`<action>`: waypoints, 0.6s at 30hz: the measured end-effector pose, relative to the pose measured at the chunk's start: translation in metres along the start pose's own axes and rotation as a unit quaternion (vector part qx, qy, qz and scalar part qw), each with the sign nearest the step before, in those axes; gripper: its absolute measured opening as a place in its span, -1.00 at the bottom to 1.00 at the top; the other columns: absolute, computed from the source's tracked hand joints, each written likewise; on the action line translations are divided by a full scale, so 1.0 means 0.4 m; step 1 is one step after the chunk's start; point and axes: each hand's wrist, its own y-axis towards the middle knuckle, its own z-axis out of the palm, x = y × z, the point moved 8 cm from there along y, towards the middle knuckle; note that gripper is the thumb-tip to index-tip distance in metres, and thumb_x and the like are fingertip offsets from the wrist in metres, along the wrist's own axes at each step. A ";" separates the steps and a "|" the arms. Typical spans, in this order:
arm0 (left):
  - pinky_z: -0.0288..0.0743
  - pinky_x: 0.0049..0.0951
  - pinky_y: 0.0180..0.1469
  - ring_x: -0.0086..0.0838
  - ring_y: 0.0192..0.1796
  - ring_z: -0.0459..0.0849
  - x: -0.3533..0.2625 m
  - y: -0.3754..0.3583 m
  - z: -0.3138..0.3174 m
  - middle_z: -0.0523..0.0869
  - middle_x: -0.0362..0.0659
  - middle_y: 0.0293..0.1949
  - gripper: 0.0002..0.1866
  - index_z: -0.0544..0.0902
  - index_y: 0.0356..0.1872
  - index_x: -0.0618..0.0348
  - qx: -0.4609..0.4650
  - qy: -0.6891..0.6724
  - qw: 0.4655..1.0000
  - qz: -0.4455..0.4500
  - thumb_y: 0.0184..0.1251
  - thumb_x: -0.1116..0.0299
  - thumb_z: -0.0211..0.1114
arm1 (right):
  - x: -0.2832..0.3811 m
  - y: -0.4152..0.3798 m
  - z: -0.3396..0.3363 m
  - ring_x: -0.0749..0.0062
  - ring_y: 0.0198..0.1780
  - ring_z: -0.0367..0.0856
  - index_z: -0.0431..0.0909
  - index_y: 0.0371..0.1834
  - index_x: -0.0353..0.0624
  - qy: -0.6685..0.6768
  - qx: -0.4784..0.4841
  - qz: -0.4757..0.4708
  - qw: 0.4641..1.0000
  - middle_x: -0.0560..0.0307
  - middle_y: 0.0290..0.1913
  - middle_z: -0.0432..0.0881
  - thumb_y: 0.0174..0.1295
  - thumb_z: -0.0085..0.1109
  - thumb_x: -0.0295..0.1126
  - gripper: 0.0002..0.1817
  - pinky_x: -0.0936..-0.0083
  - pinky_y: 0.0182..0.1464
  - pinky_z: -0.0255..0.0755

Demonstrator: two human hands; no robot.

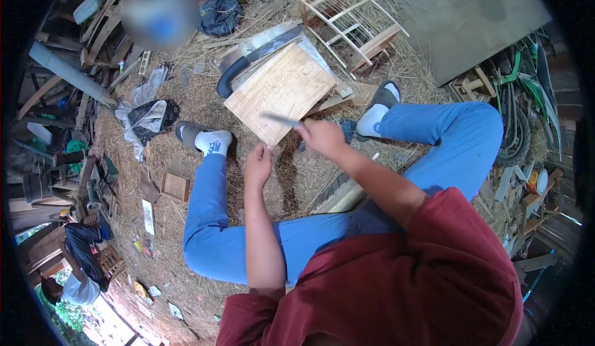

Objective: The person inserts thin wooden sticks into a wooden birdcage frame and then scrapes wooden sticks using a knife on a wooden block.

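Note:
In my right hand (323, 138) is a knife (279, 119), its blade pointing left over the near part of a pale wooden board (282, 89). The fingers of that hand are wrapped around the handle. My left hand (258, 162) is closed in a pinch at the board's near corner; what lies between its fingertips is too small to make out. The board rests tilted in front of me, between my feet. Just behind it lies a long-bladed tool with a curved black handle (230, 78).
A small slatted wooden rack (350, 21) stands beyond the board. At right are a large flat sheet (474, 21) and a green motorbike (520, 92). A small wooden box (175, 186) and plastic bags (155, 115) lie left on the straw-strewn ground. Another person (80, 287) sits far left.

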 end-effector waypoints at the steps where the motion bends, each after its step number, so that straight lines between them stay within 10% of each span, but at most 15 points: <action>1: 0.36 -0.45 -0.25 -0.58 -0.37 0.45 0.002 0.004 -0.001 0.55 -0.26 -0.49 -0.70 0.57 -0.38 0.23 -0.003 0.023 1.000 0.005 0.58 0.28 0.16 | 0.001 0.001 0.005 -0.18 -0.36 0.75 0.67 -0.36 -0.10 0.002 0.002 -0.001 1.000 -0.15 -0.43 0.73 0.51 -0.06 0.15 -0.43 -0.11 -0.25 0.61; 14: 0.12 -0.56 -0.50 -0.72 -0.55 0.29 0.074 0.007 0.013 0.42 -0.41 -0.57 -0.72 0.60 -0.35 0.07 0.032 -0.090 0.989 -0.115 0.62 0.19 0.16 | 0.045 -0.015 0.013 -0.13 -0.35 0.77 0.70 -0.34 -0.09 -0.028 0.034 -0.039 0.998 -0.12 -0.44 0.74 0.51 -0.09 0.18 -0.40 -0.05 -0.25 0.63; 18: 0.15 -0.51 -0.50 -0.69 -0.55 0.30 0.042 -0.011 0.009 0.45 -0.40 -0.55 -0.72 0.58 -0.39 0.05 0.049 -0.101 0.981 -0.158 0.61 0.25 0.14 | -0.041 0.038 -0.022 -0.15 -0.33 0.77 0.72 -0.29 -0.11 0.045 -0.052 0.081 0.994 -0.16 -0.38 0.76 0.53 -0.10 0.14 -0.42 -0.04 -0.24 0.63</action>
